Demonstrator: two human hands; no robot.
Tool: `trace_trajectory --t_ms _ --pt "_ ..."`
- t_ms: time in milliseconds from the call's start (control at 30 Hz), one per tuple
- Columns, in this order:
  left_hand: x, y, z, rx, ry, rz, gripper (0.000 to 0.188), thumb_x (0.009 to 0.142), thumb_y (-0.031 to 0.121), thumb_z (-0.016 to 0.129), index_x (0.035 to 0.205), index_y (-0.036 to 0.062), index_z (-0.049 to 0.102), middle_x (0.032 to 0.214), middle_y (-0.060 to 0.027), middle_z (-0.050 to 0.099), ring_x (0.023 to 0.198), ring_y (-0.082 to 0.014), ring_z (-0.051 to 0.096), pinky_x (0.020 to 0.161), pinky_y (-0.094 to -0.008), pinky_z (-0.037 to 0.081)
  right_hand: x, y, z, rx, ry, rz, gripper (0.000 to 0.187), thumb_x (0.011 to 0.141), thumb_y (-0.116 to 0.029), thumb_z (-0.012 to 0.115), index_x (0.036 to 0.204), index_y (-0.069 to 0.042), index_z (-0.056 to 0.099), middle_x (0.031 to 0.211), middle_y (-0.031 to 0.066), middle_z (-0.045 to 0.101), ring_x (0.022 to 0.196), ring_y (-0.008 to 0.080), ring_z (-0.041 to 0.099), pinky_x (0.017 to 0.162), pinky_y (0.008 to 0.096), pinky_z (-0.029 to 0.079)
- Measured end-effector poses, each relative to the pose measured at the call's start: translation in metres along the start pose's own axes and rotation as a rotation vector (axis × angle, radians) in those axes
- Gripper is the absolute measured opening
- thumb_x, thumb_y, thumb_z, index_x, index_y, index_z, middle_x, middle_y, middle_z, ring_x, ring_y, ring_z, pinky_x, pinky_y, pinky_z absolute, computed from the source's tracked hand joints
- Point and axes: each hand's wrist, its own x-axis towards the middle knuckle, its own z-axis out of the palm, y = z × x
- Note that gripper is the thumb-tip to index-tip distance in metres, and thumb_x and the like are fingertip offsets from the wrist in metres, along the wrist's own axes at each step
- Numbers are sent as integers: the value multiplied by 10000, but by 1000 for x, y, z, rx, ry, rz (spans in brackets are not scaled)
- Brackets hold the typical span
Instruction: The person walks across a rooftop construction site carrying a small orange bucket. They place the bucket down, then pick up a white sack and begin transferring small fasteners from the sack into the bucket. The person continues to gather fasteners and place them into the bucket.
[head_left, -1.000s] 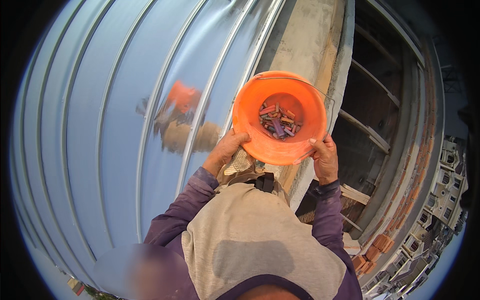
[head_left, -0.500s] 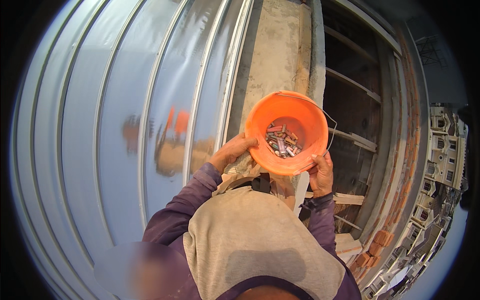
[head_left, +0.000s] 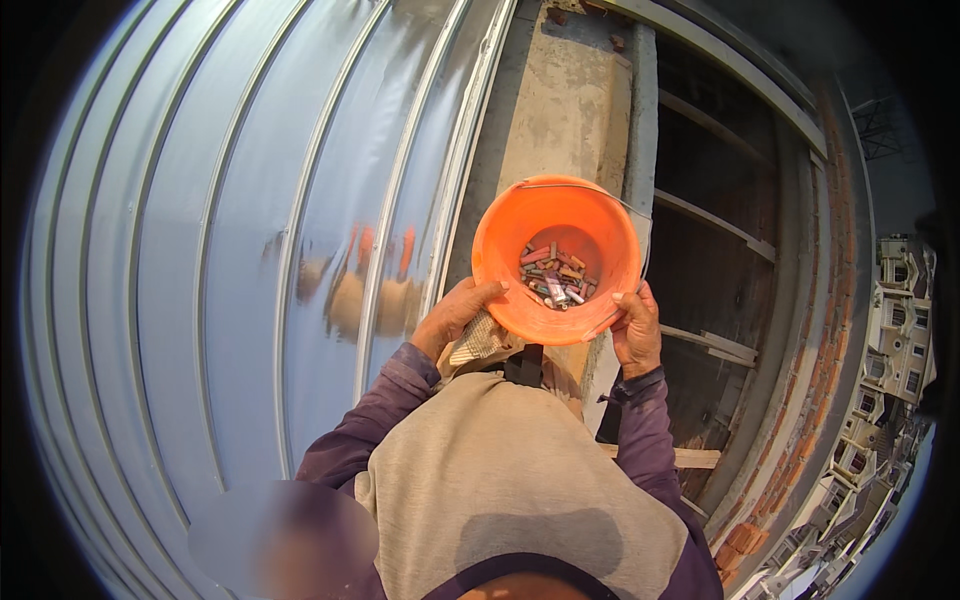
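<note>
An orange bucket (head_left: 505,225) is held in front of my body, its mouth facing up toward me. At the bottom lies a loose pile of small cylindrical pieces (head_left: 556,274), reddish, brown and silvery; their exact kind is hard to make out. My left hand (head_left: 455,312) grips the near left rim, its thumb over the edge and its fingers hidden behind the wall. On the near right rim, my right hand (head_left: 637,332) is closed with the thumb on the edge. A thin wire handle (head_left: 648,235) hangs down along the bucket's right side.
Shiny ribbed metal sheeting (head_left: 250,250) spreads out on the left. Beneath and ahead runs a narrow concrete ledge (head_left: 560,105). To the right is a dark opening (head_left: 710,180) crossed by wooden bars (head_left: 710,345), then a brick wall edge (head_left: 825,340). Buildings (head_left: 895,350) appear far right.
The bucket and both hands sit slightly further left in the picture, and the view has shifted a little. Both hands keep the same hold on the rim.
</note>
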Motion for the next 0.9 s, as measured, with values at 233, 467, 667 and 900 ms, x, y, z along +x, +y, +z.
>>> trace_trajectory --t_ms 233,467,667,900 --pt "84 107 -89 279 385 60 533 941 478 670 1129 -19 639 973 -67 653 857 -129 624 747 -280 519 174 -38 16 70 111 -16 338 854 -37 617 1186 -72 563 986 4 620 884 139 644 855 300 552" --pt "192 197 -218 198 783 -21 473 890 413 698 1048 -33 680 893 -82 676 765 -165 613 698 -331 494 331 -44 -9 -77 575 84 186 818 -88 635 967 -97 523 825 62 579 644 234 653 576 409 610" --pt "312 350 -204 380 610 135 405 889 346 681 1053 -24 682 892 -70 674 795 -158 611 733 -312 488 407 -89 -47 46 836 -41 183 794 -80 605 952 -60 517 842 112 619 649 230 634 597 406 598" --pt "488 477 -144 328 382 173 289 912 330 668 916 41 653 798 -1 615 735 -110 550 680 -291 456 534 -134 -102 155 905 -9 209 785 -96 612 965 -62 512 869 120 577 668 251 642 590 426 605"
